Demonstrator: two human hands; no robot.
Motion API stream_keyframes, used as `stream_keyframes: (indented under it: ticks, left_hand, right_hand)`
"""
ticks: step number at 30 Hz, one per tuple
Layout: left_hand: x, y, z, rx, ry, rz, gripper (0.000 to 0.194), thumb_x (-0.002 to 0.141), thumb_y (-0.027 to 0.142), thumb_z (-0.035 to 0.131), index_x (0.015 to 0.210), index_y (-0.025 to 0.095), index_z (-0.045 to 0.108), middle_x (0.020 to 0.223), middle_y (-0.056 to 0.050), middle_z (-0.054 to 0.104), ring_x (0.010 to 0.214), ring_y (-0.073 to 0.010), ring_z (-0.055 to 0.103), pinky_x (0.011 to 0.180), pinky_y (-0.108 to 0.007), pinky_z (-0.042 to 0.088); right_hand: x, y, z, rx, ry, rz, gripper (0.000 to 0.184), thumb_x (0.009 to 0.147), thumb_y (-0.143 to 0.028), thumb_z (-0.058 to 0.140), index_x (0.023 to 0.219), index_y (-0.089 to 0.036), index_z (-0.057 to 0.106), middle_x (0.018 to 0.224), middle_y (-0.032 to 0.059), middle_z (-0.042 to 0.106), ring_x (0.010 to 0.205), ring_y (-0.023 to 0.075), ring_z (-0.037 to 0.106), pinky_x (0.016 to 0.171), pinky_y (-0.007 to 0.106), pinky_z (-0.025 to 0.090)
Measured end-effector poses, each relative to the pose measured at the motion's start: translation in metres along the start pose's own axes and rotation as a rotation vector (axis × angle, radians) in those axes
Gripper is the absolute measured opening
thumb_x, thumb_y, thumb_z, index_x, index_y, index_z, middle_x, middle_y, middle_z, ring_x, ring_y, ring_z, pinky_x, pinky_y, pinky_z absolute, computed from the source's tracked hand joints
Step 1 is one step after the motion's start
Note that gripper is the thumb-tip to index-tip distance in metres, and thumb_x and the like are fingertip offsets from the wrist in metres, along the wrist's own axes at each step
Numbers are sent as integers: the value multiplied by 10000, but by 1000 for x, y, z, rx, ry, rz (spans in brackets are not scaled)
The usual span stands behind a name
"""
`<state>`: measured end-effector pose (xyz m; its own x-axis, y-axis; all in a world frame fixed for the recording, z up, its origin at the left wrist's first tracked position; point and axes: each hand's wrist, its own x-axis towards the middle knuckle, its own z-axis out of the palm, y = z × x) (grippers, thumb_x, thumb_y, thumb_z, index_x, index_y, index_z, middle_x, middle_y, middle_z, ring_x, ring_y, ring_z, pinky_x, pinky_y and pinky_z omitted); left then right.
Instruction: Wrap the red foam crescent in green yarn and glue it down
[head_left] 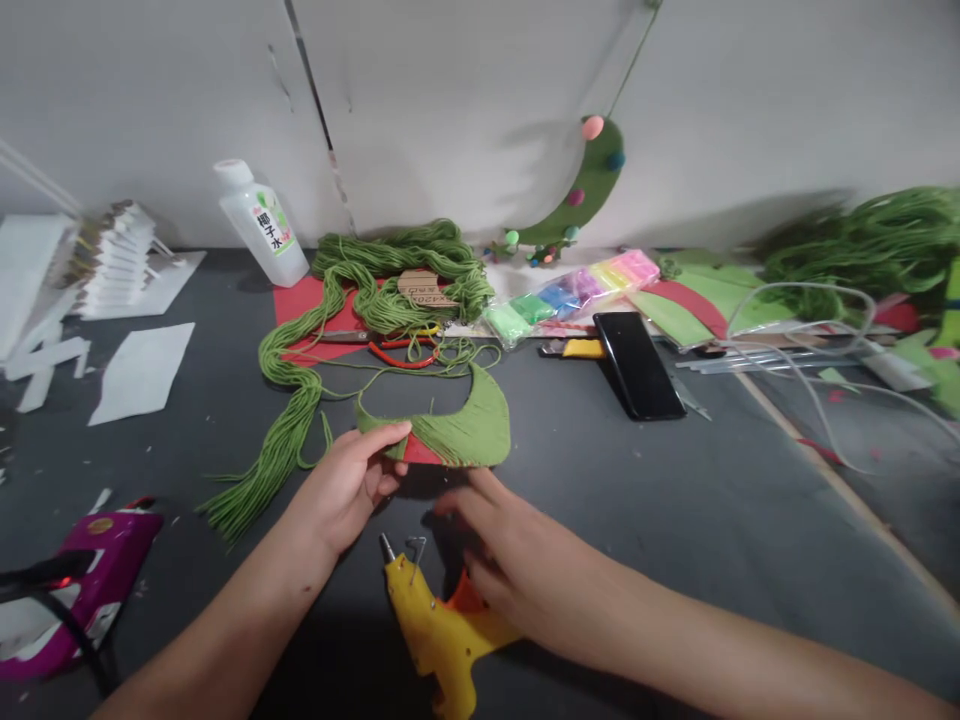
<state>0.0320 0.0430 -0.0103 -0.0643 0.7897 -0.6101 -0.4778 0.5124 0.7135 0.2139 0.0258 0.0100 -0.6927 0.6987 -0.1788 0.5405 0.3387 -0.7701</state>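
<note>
My left hand (345, 485) grips a crescent-shaped piece (480, 420) at its left end, thumb on top and fingers beneath. Green yarn wraps most of the crescent, and a red patch shows along its lower edge. A thin strand runs from it toward the green yarn hank (292, 420). Just below the crescent, my right hand (502, 550) hovers by the yellow glue gun (442, 640), its fingers apart, bent and slightly blurred. The hand hides part of the gun near the orange trigger; whether they touch I cannot tell.
Behind the crescent lie red-handled scissors (405, 355), a phone (641, 365), a yellow cutter (583, 348) and a pack of coloured clay (574, 295). A white bottle (262, 225) stands at the wall. A purple device (97, 570) with a cable is at left; a white cord (806, 375) loops at right.
</note>
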Motion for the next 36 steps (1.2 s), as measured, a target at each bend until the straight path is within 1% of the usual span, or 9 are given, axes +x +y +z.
stream_keyframes:
  ticks: [3,5,7,11,16,20,23,29,36]
  left_hand:
    - [-3,0,2,-35,0,-29,79,654,152,685,668,118,616,553,29,607,414,-39,507,408,-139,432]
    - [-4,-2,2,-40,-7,-28,85,651,147,691,697,109,631,576,17,623,410,-40,504,384,-139,418]
    - [-4,-4,2,-39,-13,-7,105,639,158,709,685,115,624,575,21,619,408,-38,499,364,-135,394]
    - [-5,-8,1,-1,-38,66,162,610,200,744,639,131,601,556,37,603,417,-38,493,356,-135,356]
    - [-7,-11,1,114,-97,157,203,652,273,719,622,151,561,504,65,541,417,-42,481,367,-134,331]
    - [-8,-13,0,253,-168,196,210,709,319,676,665,169,535,441,71,521,357,-48,433,347,-134,301]
    - [-8,-13,-4,345,-204,196,207,746,339,645,701,175,528,389,67,524,302,-47,379,320,-137,250]
    - [-11,-7,-8,384,-307,141,142,705,234,674,745,159,559,506,46,579,445,-79,515,458,-166,409]
    - [-12,-1,-13,501,-323,139,141,705,237,667,772,154,574,491,58,548,446,-90,500,451,-185,400]
  right_hand:
    - [13,9,9,325,141,96,460,678,-17,461,1115,-160,448,948,75,585,807,164,597,694,281,503]
    - [24,13,14,555,149,75,520,675,-16,468,1164,-179,400,982,68,598,843,157,605,692,268,508]
    - [32,15,17,611,117,46,451,705,-26,463,1128,-179,447,981,64,622,855,153,612,708,265,503]
    - [31,12,18,414,88,68,163,806,-131,460,919,-148,576,724,24,634,642,140,591,612,252,465]
    - [17,6,18,-257,146,-52,199,874,-174,427,950,-134,607,785,85,662,672,176,587,601,265,384]
    - [11,0,14,-469,138,-154,225,883,-179,393,885,-136,613,714,72,649,605,165,564,548,257,322]
    - [11,-5,6,-454,125,-139,183,864,-185,431,824,-153,607,687,45,643,579,147,550,530,243,299]
    - [14,-13,-10,-288,53,-48,155,825,-172,496,844,-180,649,696,18,661,598,126,557,561,211,325]
    - [17,-13,-17,-243,7,-68,160,804,-151,511,779,-179,666,663,4,649,562,102,511,534,198,293]
